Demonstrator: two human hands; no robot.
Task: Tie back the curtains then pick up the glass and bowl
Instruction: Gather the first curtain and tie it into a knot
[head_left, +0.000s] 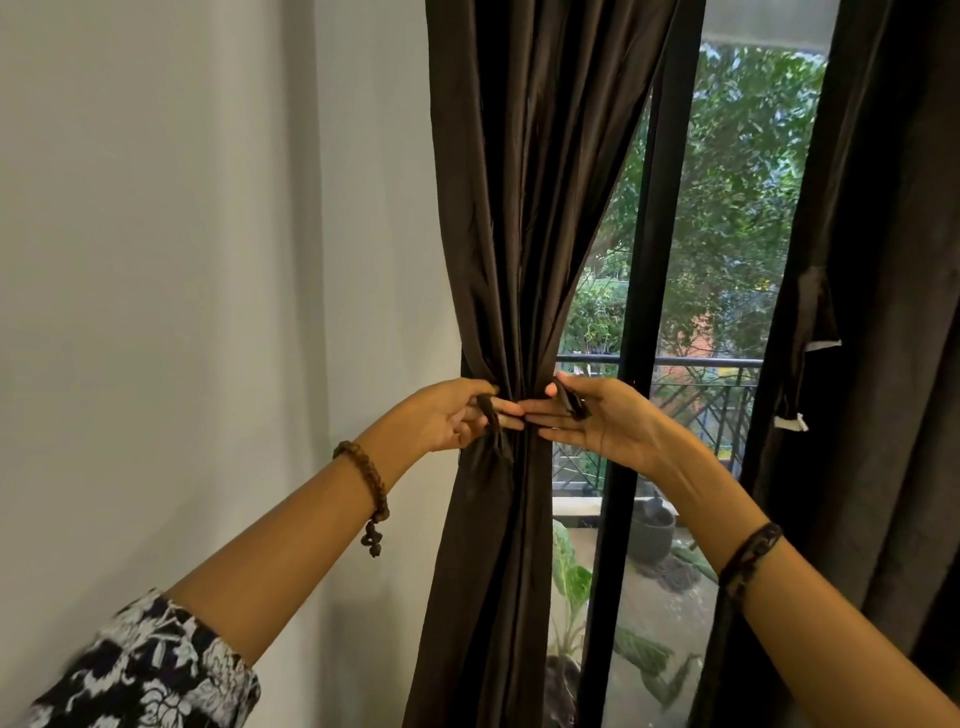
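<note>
Curtains, count: two, both dark brown. The left curtain (524, 218) hangs just left of the black window frame (641, 312); the right curtain (883, 312) hangs at the far right of that frame.
Left curtain, look: heavy matte cloth in long vertical folds, gathered to a narrow waist at hand height, then widening again below.
Tie-back strap, count: one seen on the left curtain, a dark fabric strap (571, 402) of the same colour, its two ends on either side of the waist.
Hands, count: two, meeting at the waist of the left curtain, fingertips nearly touching.
Left hand (457, 415): pinches the strap end that hangs down the left side of the gather.
Right hand (597, 421): pinches the other strap end between thumb and fingers, the other fingers stretched toward the gather.
Wristbands, count: two, a beaded bracelet (371, 488) on the left wrist, a dark band (750, 556) on the right.
Right curtain, look: hangs loose, a strap (810, 343) with white tips dangling at its inner edge.
</note>
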